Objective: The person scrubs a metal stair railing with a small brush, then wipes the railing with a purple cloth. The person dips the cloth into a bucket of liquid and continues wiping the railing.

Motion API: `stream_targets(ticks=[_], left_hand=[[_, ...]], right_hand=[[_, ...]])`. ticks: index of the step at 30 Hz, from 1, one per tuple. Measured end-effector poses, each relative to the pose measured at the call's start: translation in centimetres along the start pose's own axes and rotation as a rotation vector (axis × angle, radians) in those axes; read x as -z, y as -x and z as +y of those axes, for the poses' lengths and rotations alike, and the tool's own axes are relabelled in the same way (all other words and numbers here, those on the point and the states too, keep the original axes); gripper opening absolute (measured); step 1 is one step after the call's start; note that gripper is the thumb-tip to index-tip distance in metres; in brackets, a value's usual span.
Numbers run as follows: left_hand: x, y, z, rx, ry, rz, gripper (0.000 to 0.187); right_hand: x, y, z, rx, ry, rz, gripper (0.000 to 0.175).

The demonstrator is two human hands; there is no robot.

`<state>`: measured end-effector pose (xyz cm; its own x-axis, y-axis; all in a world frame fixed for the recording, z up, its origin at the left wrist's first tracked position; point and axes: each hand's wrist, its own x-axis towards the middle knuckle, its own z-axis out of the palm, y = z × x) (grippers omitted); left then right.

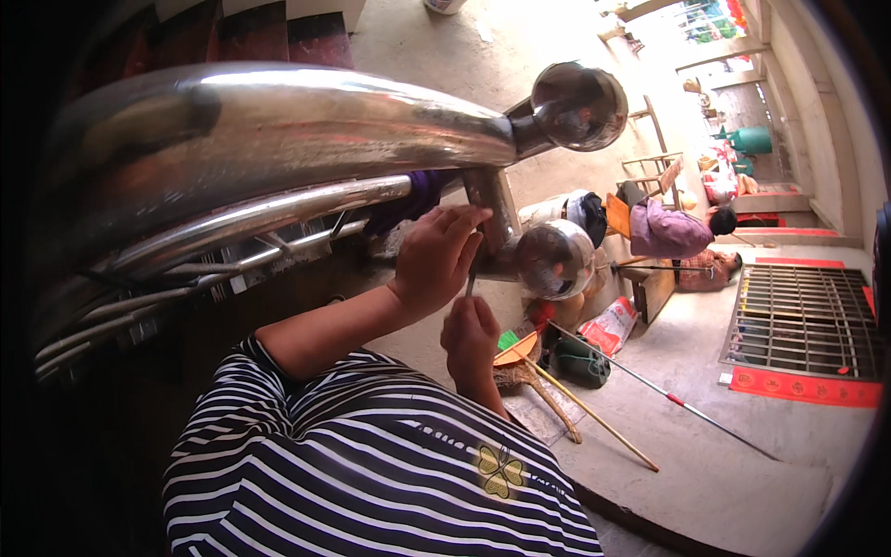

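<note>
My left hand (437, 259) is at a short metal post (491, 202) of a stainless steel stair railing, its fingers bent towards the post; whether it grips anything is hidden. Just below it, my right hand (471, 333) is closed around a thin, dark, rod-like piece (472, 278) that points up between the hands. A polished ball finial (555, 259) is right of my hands, and another ball finial (579, 106) caps the thick handrail (292, 122). Dark purple cloth (423, 195) hangs by the rail behind my left hand.
Dark red stairs (320, 42) lie upper left. Right of my hands are an orange dustpan (516, 350), a yellow pole (592, 414), a long metal pole (654, 386) and a dark green bag (583, 362). Two people (665, 228) sit beyond, near a barred window (800, 320).
</note>
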<state>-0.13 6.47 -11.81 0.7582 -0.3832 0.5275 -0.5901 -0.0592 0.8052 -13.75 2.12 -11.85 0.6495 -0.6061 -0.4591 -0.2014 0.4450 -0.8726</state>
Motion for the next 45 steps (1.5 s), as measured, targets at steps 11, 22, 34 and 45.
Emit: stream_targets(ticks=[11, 22, 34, 45], left_hand=[[-1.9, -2.2, -2.4, -0.468, -0.24, -0.455, 0.076], [-0.3, -3.3, -0.8, -0.406, 0.007, -0.506, 0.077], [-3.3, -4.0, 6.9, -0.151, 0.241, -0.214, 0.048], [-5.6, -1.6, 10.0, 0.238, -0.128, 0.224, 0.029]], right_hand=[[4.9, 5.8, -0.2, 0.357, -0.29, 0.091, 0.017], [4.1, 5.6, -6.4, 0.28, 0.156, 0.179, 0.02], [8.3, -0.1, -9.9, 0.324, -0.05, 0.045, 0.012], [18.1, -2.3, -10.6, 0.238, 0.051, -0.301, 0.015]])
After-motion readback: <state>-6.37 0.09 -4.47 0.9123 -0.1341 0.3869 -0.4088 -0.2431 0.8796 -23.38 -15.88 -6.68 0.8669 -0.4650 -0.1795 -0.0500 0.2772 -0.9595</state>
